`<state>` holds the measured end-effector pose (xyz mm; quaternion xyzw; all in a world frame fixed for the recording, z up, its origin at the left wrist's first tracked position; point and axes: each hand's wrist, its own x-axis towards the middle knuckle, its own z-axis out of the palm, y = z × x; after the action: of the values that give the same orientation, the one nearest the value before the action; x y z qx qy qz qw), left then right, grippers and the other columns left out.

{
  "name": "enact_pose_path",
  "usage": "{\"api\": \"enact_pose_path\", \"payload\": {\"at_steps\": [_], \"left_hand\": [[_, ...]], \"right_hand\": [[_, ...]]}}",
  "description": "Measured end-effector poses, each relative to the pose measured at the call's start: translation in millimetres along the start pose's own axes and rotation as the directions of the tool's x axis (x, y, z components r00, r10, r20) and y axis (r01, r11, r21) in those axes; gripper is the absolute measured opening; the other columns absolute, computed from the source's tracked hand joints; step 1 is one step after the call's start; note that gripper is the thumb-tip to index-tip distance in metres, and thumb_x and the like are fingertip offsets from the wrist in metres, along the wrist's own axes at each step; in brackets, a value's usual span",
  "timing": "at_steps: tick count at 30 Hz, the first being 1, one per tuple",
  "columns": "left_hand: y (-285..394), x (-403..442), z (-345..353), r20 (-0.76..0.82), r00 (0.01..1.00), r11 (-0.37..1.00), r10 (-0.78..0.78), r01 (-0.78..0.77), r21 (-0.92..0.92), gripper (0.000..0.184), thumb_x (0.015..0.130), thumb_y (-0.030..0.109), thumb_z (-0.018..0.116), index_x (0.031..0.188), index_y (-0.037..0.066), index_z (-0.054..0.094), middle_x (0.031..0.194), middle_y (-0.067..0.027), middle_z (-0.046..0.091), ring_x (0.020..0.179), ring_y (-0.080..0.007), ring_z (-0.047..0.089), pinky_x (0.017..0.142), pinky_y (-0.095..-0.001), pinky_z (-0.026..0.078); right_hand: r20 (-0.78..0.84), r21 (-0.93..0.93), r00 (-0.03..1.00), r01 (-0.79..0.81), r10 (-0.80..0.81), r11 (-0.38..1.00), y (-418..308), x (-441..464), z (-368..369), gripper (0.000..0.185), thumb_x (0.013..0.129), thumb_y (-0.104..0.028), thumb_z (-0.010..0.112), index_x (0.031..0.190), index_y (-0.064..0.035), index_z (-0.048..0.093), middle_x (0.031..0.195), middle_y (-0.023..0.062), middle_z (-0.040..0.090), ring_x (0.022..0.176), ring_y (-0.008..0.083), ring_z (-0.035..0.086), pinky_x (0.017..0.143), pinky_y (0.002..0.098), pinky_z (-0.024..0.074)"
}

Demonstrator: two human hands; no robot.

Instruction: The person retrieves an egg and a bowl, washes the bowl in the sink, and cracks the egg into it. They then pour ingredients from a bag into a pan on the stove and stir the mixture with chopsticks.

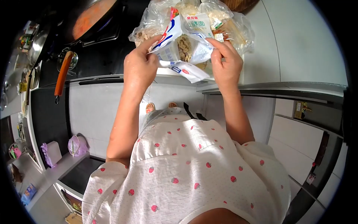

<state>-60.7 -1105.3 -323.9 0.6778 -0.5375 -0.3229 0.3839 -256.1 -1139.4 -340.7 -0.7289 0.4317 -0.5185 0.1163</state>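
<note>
A white plastic bag (166, 53) with blue and red print is held with its mouth spread wide, facing up. Inside it, brownish, dried-looking pieces (184, 47) show; I cannot tell what they are. My left hand (141, 65) is closed, pinching the bag's left edge between thumb and fingers. On the opposite edge, my right hand (227, 64) grips in the same way. A torn flap (186, 71) hangs over the near side. Just behind the bag is a printed package (198, 22) with green lettering.
Clear plastic food bags (240, 31) crowd the counter behind my hands. To the left, a wok (118, 15) of orange-red liquid (93, 16) sits on the black stove (100, 56), its orange-brown handle (64, 72) jutting toward me. A grey countertop (305, 48) extends right.
</note>
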Motion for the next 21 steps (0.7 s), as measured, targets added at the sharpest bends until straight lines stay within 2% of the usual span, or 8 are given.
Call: {"api": "enact_pose_path", "payload": {"at_steps": [2,4,8,10,11,14,18,21], "left_hand": [[-4.3,-0.1,3.2,-0.038,0.999,0.998,0.029,-0.031,-0.046,0.041,0.073,-0.009,0.04,0.108,0.001,0.058,0.09,-0.0079,0.063,0.072,-0.0078,0.053,0.066,-0.0185,0.042],[-1.0,-2.5,4.0,-0.143,0.983,0.991,0.112,-0.12,-0.055,0.043,0.069,-0.003,0.045,0.105,0.013,0.062,0.065,-0.0132,0.058,0.052,-0.0123,0.05,0.055,-0.0241,0.042],[8.8,-10.3,-1.2,-0.155,0.976,0.978,0.155,-0.174,-0.117,0.04,0.07,-0.005,0.044,0.101,0.01,0.064,0.067,-0.0122,0.06,0.053,-0.0075,0.048,0.053,-0.0215,0.041],[19.6,-15.5,-3.4,-0.29,0.903,0.895,0.315,-0.385,-0.226,0.037,0.072,-0.006,0.042,0.1,0.006,0.064,0.071,-0.0087,0.062,0.055,-0.0042,0.046,0.053,-0.0183,0.039],[19.3,-11.3,-6.4,-0.304,0.873,0.908,0.381,-0.415,-0.054,0.037,0.073,-0.006,0.041,0.1,0.004,0.064,0.075,-0.0048,0.063,0.057,-0.0028,0.045,0.053,-0.0162,0.038],[21.0,-0.5,-8.7,-0.253,0.927,0.935,0.277,-0.32,-0.15,0.037,0.073,-0.006,0.041,0.1,0.005,0.064,0.078,-0.0037,0.063,0.058,-0.0025,0.045,0.054,-0.0147,0.038],[27.9,-0.6,-8.1,-0.327,0.869,0.884,0.372,-0.439,-0.162,0.041,0.071,-0.008,0.038,0.101,0.005,0.064,0.076,-0.003,0.062,0.057,-0.0013,0.043,0.053,-0.0143,0.036],[27.5,-5.5,-10.8,-0.302,0.898,0.892,0.321,-0.394,-0.221,0.042,0.071,-0.009,0.037,0.1,0.005,0.064,0.081,-0.0015,0.062,0.06,-0.0009,0.044,0.055,-0.0137,0.036]], "right_hand": [[0.032,-0.034,0.999,-0.005,0.006,0.999,-2.4,1.5,-2.6,0.03,0.067,0.008,0.054,0.092,-0.0064,0.063,0.063,0.0073,0.049,0.051,0.0191,0.047,0.048,0.0274,0.0394],[0.02,-0.024,1.0,-0.007,0.008,1.0,-3.1,2.2,-1.7,0.031,0.067,0.008,0.053,0.092,-0.0065,0.063,0.063,0.0072,0.048,0.051,0.0186,0.047,0.048,0.0272,0.039],[-0.011,-0.064,0.998,0.062,-0.063,0.996,-7.2,2.6,-4.9,0.032,0.066,0.01,0.052,0.092,-0.0061,0.063,0.062,0.0067,0.047,0.05,0.0175,0.046,0.047,0.0269,0.0379],[-0.051,-0.023,0.995,0.087,-0.088,0.996,-16.4,9.3,-7.3,0.032,0.067,0.01,0.052,0.092,-0.0062,0.063,0.062,0.0066,0.046,0.05,0.0176,0.045,0.047,0.027,0.0377],[-0.086,0.019,0.991,0.107,-0.105,0.994,-20.6,9.1,-7.8,0.032,0.067,0.01,0.052,0.092,-0.0062,0.063,0.062,0.0065,0.046,0.05,0.0177,0.045,0.046,0.0272,0.0374],[-0.071,0.012,0.996,0.063,-0.062,0.998,-13.9,17.2,0.9,0.032,0.067,0.01,0.052,0.092,-0.0065,0.063,0.063,0.0067,0.047,0.05,0.0181,0.046,0.047,0.0273,0.0377],[-0.132,0.043,0.987,0.095,-0.089,0.995,-17.9,24.0,-0.7,0.032,0.067,0.011,0.052,0.092,-0.0062,0.063,0.065,0.0061,0.05,0.051,0.0175,0.047,0.048,0.0264,0.0394],[-0.127,0.074,0.99,0.067,-0.058,0.995,-19.2,24.2,-2.2,0.032,0.068,0.011,0.051,0.093,-0.0061,0.063,0.066,0.0059,0.052,0.052,0.0169,0.048,0.049,0.0257,0.04]]}}
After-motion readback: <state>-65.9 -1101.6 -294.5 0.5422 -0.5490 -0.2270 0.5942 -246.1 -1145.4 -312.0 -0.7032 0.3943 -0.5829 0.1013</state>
